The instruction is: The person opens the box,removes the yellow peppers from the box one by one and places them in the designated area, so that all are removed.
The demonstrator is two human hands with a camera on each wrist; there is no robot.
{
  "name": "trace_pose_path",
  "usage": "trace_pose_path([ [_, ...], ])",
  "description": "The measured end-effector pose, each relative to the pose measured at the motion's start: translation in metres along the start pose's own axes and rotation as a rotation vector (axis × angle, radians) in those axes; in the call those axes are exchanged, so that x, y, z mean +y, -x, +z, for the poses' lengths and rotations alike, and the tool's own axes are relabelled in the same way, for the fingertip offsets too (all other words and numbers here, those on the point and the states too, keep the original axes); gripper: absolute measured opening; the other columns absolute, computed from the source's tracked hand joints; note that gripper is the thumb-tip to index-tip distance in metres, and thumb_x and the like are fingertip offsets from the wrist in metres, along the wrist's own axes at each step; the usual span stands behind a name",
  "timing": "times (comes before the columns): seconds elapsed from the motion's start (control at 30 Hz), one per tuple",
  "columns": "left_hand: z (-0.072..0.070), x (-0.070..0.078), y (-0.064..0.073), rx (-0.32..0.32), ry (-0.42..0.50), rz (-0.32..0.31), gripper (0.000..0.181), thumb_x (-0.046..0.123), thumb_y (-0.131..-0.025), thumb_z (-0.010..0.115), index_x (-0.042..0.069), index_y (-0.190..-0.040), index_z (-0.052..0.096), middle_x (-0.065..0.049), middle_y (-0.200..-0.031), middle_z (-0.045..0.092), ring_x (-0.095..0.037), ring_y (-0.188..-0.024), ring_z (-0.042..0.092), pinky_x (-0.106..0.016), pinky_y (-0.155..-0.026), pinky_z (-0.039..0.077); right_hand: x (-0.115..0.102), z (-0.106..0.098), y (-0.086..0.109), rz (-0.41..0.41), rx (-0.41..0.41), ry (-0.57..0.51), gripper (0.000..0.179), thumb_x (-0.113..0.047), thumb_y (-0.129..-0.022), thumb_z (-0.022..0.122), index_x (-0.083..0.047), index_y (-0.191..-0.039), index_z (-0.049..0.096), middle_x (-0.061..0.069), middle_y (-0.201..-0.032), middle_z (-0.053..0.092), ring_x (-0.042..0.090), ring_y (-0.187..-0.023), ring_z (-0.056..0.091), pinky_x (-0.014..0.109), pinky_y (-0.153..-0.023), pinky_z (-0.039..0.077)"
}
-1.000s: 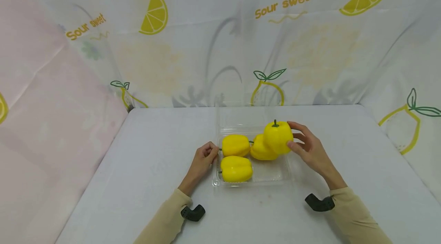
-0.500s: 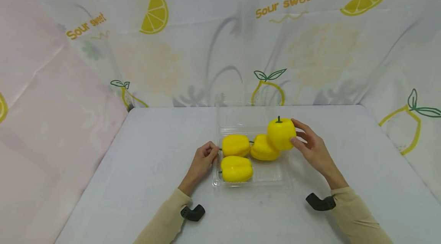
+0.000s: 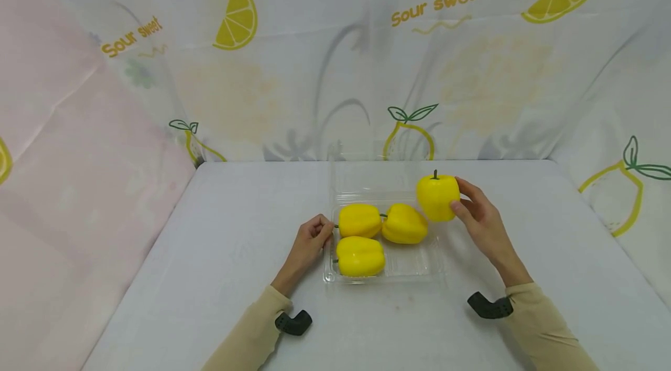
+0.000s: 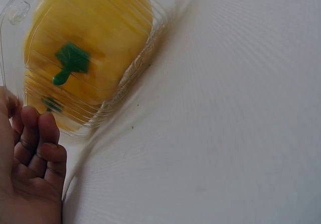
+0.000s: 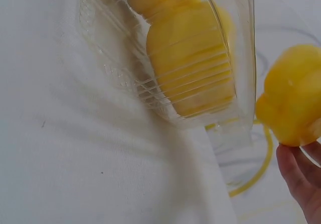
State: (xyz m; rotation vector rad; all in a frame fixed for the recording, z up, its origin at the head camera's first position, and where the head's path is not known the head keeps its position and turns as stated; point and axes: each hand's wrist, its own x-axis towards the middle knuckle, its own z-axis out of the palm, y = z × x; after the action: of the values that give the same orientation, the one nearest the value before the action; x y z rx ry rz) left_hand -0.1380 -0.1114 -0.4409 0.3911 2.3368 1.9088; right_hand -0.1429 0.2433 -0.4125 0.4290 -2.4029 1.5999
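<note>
My right hand [image 3: 479, 216] grips a yellow bell pepper [image 3: 438, 198] by its right side, stem up, over the back right corner of a clear plastic clamshell container [image 3: 409, 263]. In the right wrist view this pepper [image 5: 296, 93] is raised beside the container wall. Three more peppers lie inside: one at back left [image 3: 359, 221], one at front left [image 3: 360, 256] and one at back right [image 3: 404, 223]. My left hand [image 3: 314, 235] pinches the container's left rim; in the left wrist view its fingers [image 4: 48, 128] curl at the clear edge, near a green stem [image 4: 70, 63].
The container's clear lid [image 3: 377, 179] stands open toward the back. A white cloth [image 3: 230, 254] covers the table. Behind it hangs a lemon-print curtain [image 3: 304, 68]. Dark wrist devices [image 3: 490, 305] sit at both sleeves.
My right hand has lifted its pepper up and to the right, away from the back right pepper it overlapped before. My left hand stays at the rim.
</note>
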Motion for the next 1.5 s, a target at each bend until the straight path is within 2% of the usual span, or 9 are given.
trace_pose_path([
  [0.23,0.0,-0.001,-0.001,-0.001,-0.001,-0.001,0.025,0.014,-0.098,0.05,-0.009,-0.091,0.054,-0.002,-0.061,0.047,-0.01,-0.053,0.04,-0.016,-0.049,0.033,0.003,-0.003,-0.001,0.037,0.04,0.023,0.049,-0.016,-0.098,0.05,-0.012,-0.145,0.035,0.02,-0.141,0.042,-0.008,-0.104,0.052,0.006,-0.085,0.043],
  [0.8,0.0,-0.003,-0.002,-0.003,-0.003,-0.001,0.024,0.014,-0.098,0.049,-0.008,-0.09,0.054,-0.004,-0.061,0.047,-0.007,-0.053,0.04,-0.016,-0.049,0.033,0.013,-0.005,-0.001,0.095,0.11,0.027,0.049,-0.023,-0.1,0.046,-0.009,-0.145,0.033,0.025,-0.138,0.041,-0.009,-0.1,0.051,0.004,-0.083,0.043],
  [1.3,0.001,-0.001,-0.001,-0.002,0.006,0.003,0.025,0.013,-0.099,0.049,-0.01,-0.092,0.055,-0.004,-0.061,0.047,-0.009,-0.052,0.04,-0.016,-0.049,0.032,0.024,-0.007,0.001,0.241,0.102,0.048,0.055,-0.033,-0.099,0.046,-0.005,-0.145,0.032,0.027,-0.139,0.041,-0.013,-0.093,0.049,0.004,-0.075,0.045],
  [1.4,0.0,-0.001,-0.001,0.001,-0.001,0.0,0.024,0.014,-0.099,0.049,-0.008,-0.092,0.055,-0.005,-0.061,0.047,-0.009,-0.052,0.04,-0.016,-0.049,0.033,0.03,-0.007,0.001,0.296,0.097,0.077,0.057,-0.037,-0.099,0.044,-0.004,-0.144,0.032,0.027,-0.139,0.041,-0.002,-0.1,0.05,0.004,-0.074,0.045],
  [1.5,0.0,-0.001,-0.001,0.004,-0.007,-0.006,0.025,0.015,-0.099,0.049,-0.008,-0.091,0.055,-0.004,-0.061,0.048,-0.012,-0.053,0.04,-0.016,-0.049,0.032,0.035,-0.006,0.0,0.347,0.085,0.092,0.06,-0.041,-0.099,0.042,-0.004,-0.145,0.031,0.027,-0.141,0.039,0.02,-0.113,0.051,0.004,-0.073,0.045],
])
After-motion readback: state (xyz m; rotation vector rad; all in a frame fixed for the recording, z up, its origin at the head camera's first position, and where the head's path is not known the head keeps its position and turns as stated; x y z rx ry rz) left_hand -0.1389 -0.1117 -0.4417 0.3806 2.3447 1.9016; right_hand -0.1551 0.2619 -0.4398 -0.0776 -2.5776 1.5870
